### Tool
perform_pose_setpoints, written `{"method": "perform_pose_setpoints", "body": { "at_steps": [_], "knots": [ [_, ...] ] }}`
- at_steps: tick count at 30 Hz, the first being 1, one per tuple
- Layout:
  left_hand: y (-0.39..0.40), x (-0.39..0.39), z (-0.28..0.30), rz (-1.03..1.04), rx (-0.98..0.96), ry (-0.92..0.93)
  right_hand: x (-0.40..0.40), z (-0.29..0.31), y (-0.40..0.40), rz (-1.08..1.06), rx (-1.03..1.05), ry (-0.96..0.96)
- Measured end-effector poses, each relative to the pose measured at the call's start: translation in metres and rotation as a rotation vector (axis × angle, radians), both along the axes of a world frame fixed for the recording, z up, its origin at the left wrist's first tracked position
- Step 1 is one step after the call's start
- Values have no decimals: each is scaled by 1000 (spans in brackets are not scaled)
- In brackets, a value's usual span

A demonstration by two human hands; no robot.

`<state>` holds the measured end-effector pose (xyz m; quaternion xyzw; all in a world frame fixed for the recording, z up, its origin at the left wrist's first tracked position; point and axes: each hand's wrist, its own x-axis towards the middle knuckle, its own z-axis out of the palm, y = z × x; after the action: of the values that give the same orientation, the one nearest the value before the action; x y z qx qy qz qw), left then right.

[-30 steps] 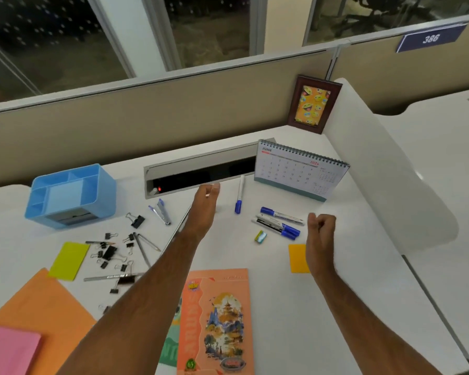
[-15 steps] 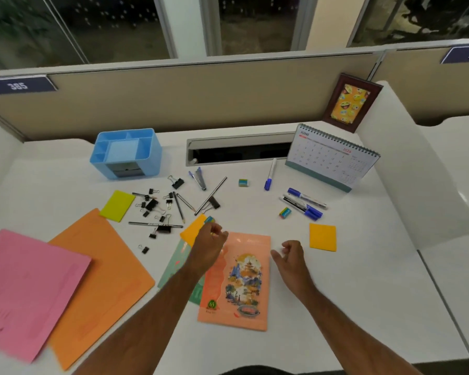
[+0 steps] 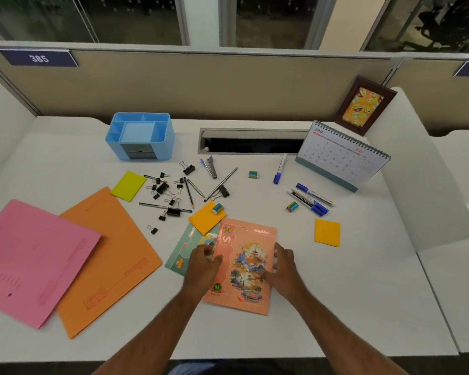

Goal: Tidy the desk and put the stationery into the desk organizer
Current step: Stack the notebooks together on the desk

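A peach notebook [image 3: 248, 239] lies at the front middle of the white desk [image 3: 363, 293], partly over a green notebook [image 3: 183, 249]. My left hand [image 3: 202, 266] pinches the peach notebook's left edge, thumb on the cover. My right hand [image 3: 283, 269] grips its right edge with curled fingers. The blue desk organizer [image 3: 140, 136] stands at the back left with nothing showing in its compartments. In front of it lie scattered black binder clips [image 3: 163, 188], pencils [image 3: 189, 191] and a stapler [image 3: 211, 167]. Blue markers [image 3: 310, 198] and a blue-capped pen [image 3: 280, 169] lie to the right.
A pink folder [image 3: 30, 261] and an orange folder [image 3: 106, 255] lie at the left. Sticky pads lie about: yellow [image 3: 128, 185], orange [image 3: 205, 217], orange [image 3: 326, 232]. Small erasers [image 3: 253, 174] are scattered. A desk calendar [image 3: 341, 155], photo frame [image 3: 363, 105] and cable slot [image 3: 255, 142] stand behind.
Both hands pulled back from the far desk area to the front. They came down onto the peach notebook and took hold of its two side edges. The camera tilted down and left.
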<state>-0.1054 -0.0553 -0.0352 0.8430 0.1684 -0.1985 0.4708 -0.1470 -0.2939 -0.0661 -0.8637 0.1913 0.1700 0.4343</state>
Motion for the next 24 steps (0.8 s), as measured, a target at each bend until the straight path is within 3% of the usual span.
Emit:
{"method": "perform_pose_setpoints", "body": {
  "at_steps": [6,16,24],
  "knots": [
    [-2,8,6,235,-244,144,3,0,1,-8,-24,11],
    [-19,9,33,84,-286,160,-2,20,-5,-157,100,75],
    [-30,0,52,144,-530,153,-9,50,-13,-408,362,61]
  ]
}}
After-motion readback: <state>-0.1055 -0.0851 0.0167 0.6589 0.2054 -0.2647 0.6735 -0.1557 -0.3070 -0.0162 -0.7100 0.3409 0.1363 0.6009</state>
